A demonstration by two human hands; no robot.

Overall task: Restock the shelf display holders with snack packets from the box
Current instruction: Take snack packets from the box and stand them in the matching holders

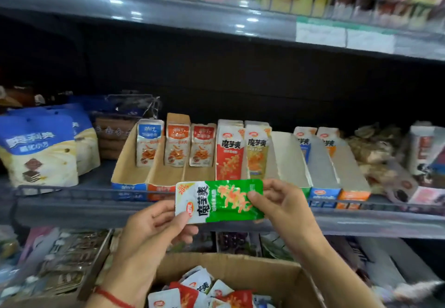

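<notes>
Two hands hold one green snack packet [220,201] sideways in front of the shelf rail [96,193]: your left hand [154,226] pinches its white end between thumb and fingers, and your right hand [279,201] pinches the green end the same way. Nearest you, below the hands, the open cardboard box [240,265] carries a loose heap of red and white packets [204,291], its far rim just under your wrists. Beyond the packet, cardboard display holders [134,163] stand side by side on the shelf, their front edges touching the rail. Orange and blue packets stand upright at the back of the left holders, with bare floor ahead of them. A red packet row [228,153] fills its slot to the front. Just right of the yellow row, one white holder [289,156] shows only bare walls. Blue bags [41,149] sit farther left, apart from the holders.
</notes>
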